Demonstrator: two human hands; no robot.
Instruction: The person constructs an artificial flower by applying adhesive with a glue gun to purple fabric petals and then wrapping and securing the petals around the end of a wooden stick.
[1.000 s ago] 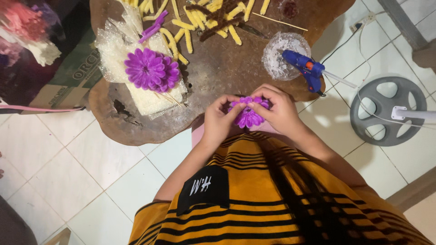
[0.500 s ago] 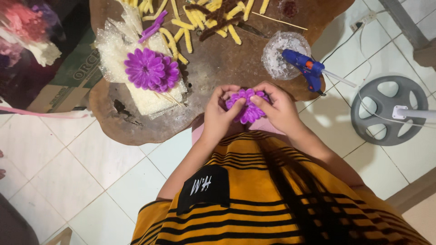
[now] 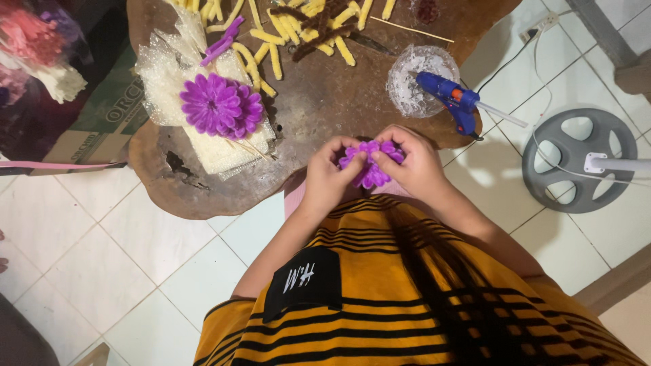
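Both my hands grip a small purple paper flower (image 3: pixel 371 163) over the near edge of a brown wooden table (image 3: pixel 325 108). My left hand (image 3: pixel 329 173) pinches its left side, my right hand (image 3: pixel 415 164) wraps its right side with fingers curled over the petals. A finished purple flower (image 3: pixel 220 105) lies on a stack of white mesh sheets (image 3: pixel 163 74) to the left. A blue glue gun (image 3: pixel 451 98) rests just beyond my right hand, against a clear plastic bowl (image 3: pixel 413 74).
Yellow and brown fuzzy strips (image 3: pixel 305 27) and a thin wooden stick (image 3: pixel 407 28) lie at the table's far side. A cardboard box (image 3: pixel 102 118) stands left of the table. A grey fan base (image 3: pixel 576 159) with cables sits on the white tiled floor at right.
My hands have closed in tighter round the purple flower and turned it slightly; the petals are more covered by my right fingers. Nothing else has moved.
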